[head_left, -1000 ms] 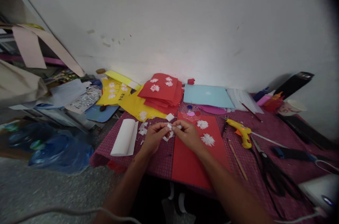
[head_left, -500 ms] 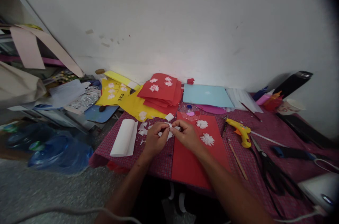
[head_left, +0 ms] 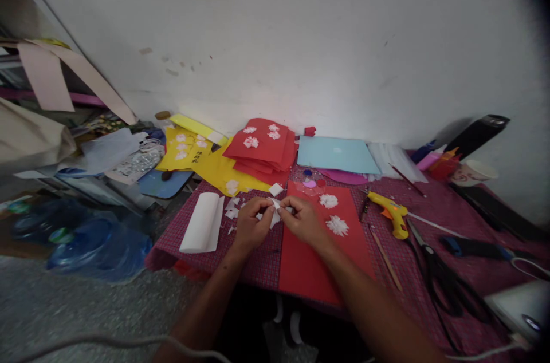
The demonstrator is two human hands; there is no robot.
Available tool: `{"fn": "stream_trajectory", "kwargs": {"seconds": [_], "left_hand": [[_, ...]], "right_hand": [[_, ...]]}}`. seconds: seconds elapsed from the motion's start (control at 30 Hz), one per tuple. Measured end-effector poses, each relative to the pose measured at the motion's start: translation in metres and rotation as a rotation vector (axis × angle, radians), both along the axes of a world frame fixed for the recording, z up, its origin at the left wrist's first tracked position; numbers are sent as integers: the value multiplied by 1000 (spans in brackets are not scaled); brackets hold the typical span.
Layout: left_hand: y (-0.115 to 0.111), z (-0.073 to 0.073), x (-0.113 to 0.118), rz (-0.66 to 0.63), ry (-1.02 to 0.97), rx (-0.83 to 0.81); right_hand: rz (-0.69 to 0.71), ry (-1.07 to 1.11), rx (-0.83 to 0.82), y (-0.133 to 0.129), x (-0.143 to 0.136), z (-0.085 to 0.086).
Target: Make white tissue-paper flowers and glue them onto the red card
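Observation:
Between my fingertips is a small piece of white tissue paper point(head_left: 275, 203). My left hand point(head_left: 254, 222) pinches it from the left, and my right hand point(head_left: 302, 217) pinches it from the right; both are closed. More white paper scraps point(head_left: 232, 208) lie by my left hand, and a small white square point(head_left: 275, 189) lies just beyond my fingers. Under my right forearm is a red sheet point(head_left: 307, 260) bearing two white paper flowers point(head_left: 337, 225). A white paper roll point(head_left: 201, 223) lies left of my left hand.
Right of the red sheet lie a wooden stick point(head_left: 386, 258), a yellow glue gun point(head_left: 392, 211) and black scissors point(head_left: 442, 277). Behind are stacked red sheets point(head_left: 262, 151), yellow sheets point(head_left: 183, 148) and a light blue folder point(head_left: 337, 155). A paint palette point(head_left: 309, 184) stands near the red sheet.
My fingertips have shifted slightly on the white tissue paper, and a bit more of it shows between them. Everything else on the table stays in place.

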State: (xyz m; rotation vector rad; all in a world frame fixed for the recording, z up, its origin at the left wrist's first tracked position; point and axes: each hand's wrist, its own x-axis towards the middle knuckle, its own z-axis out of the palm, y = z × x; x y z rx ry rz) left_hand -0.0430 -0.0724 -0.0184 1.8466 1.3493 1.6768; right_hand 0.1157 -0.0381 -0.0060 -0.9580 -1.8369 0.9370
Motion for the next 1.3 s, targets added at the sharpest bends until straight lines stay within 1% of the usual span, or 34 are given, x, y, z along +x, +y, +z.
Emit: {"fn": "stream_trajectory", "kwargs": {"seconds": [0.1,0.23,0.47,0.6,0.87,1.03,1.17,1.3], "left_hand": [[0,1,0,12,-8,9],[-1,3,0,16,41,33],[-2,2,0,19,156,128],[-2,1,0,25,159,128],[-2,2,0,25,153,107],[-2,0,0,7,165,92],[-3,-1,0,11,194,89],[-3,0,0,37,206,87]], "right_hand": [[-8,-27,38,0,1,1],[4,-46,68,0,2,1],[108,37,-72,-1,3,0],[135,51,-106,0,4,-1],[108,43,-129,0,4,3],[123,59,-137,-2,2,4],[79,31,-94,-1,2,3],[81,11,-72,-1,2,3]]}}
